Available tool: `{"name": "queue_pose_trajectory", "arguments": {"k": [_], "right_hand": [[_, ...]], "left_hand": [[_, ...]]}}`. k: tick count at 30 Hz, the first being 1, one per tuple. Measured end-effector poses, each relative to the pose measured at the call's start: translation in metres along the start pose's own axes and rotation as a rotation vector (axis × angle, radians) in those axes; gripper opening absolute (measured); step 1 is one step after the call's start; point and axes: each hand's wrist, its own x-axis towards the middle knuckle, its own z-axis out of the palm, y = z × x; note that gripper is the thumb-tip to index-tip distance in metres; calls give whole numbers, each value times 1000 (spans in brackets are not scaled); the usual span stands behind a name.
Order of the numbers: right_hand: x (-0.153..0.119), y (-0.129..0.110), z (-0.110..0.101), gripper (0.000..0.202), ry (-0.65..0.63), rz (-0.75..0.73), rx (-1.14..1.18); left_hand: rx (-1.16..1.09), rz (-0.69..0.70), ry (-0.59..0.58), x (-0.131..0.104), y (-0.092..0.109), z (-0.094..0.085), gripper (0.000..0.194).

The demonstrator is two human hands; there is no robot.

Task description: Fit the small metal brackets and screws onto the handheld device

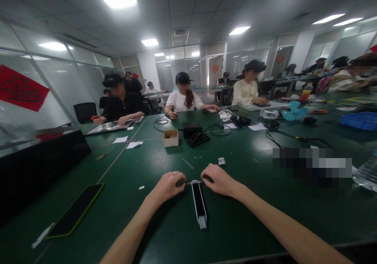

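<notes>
The left hand (pixel 170 186) and right hand (pixel 219 179), nearly closed, flank the device (pixel 199 204), their hold unclear; the work seems unfinished, one part (pixel 222 161) lying loose beyond the right.

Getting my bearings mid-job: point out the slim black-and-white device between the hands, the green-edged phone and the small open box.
Slim black-and-white device (pixel 199 201), head view, on its dark face.
Green-edged phone (pixel 77 210), head view, on its dark screen.
Small open box (pixel 171 141), head view, on its front wall.
</notes>
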Motion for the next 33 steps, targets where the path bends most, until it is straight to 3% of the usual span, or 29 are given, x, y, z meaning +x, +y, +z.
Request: {"name": "queue_pose_trajectory", "arguments": {"k": [6,33], "right_hand": [[-1,1,-1,14,-61,-27,-62],[0,0,0,13,-67,-1,-8]], "left_hand": [[-91,-17,-103,0,-1,1,12],[-228,-114,-123,3,6,5,16]]}}
